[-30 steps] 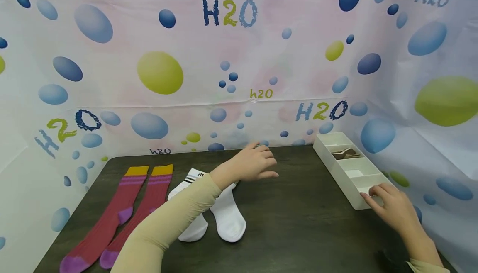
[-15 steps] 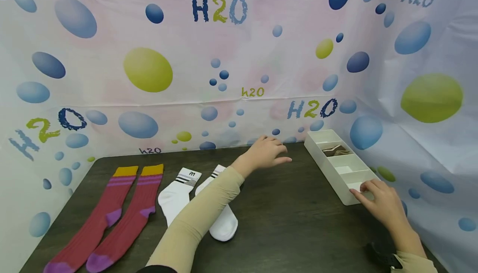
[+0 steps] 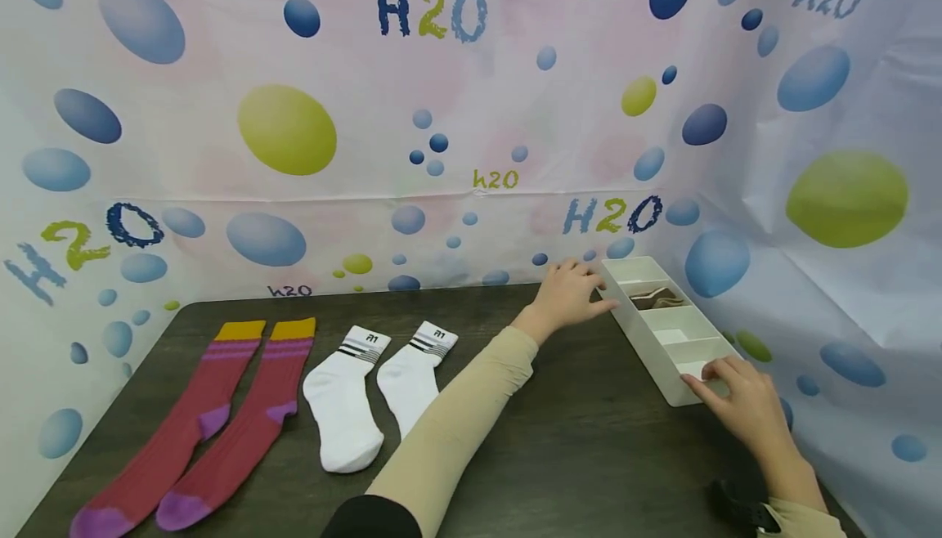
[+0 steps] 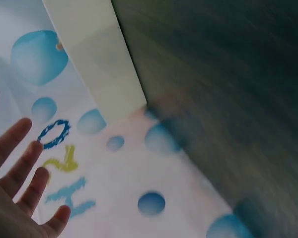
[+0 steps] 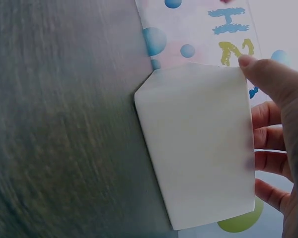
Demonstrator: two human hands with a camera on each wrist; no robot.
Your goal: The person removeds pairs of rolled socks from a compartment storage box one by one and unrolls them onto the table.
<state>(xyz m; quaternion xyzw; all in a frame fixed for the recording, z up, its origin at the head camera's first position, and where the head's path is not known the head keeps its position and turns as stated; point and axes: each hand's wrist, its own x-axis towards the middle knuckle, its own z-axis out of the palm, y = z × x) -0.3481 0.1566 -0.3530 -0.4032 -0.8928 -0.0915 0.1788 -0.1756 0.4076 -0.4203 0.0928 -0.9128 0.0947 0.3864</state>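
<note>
My left hand [image 3: 567, 299] hovers by the far left corner of a white compartment box [image 3: 651, 350], its fingers spread and nothing in them. In the left wrist view its fingers [image 4: 27, 181] appear apart from the box's long side wall [image 4: 97, 54]. At the box's near end, my right hand [image 3: 751, 411] grips the end wall's rim. The right wrist view has the thumb [image 5: 258, 72] at one corner of that end wall [image 5: 198, 148], with the other fingers over the rim. Folded brown socks [image 3: 657, 298] lie in one compartment towards the far end.
Two white ankle socks [image 3: 342, 415] with striped cuffs lie flat, one partly hidden by my left sleeve [image 3: 456, 415]. Further left are two long maroon socks [image 3: 235, 415] with yellow cuffs. The dark table [image 3: 589, 440] meets a bubble-print backdrop behind and to the right.
My left hand has moved right, from above the white socks to beside the box. The right hand stays at the box's near end. The head view has shifted slightly.
</note>
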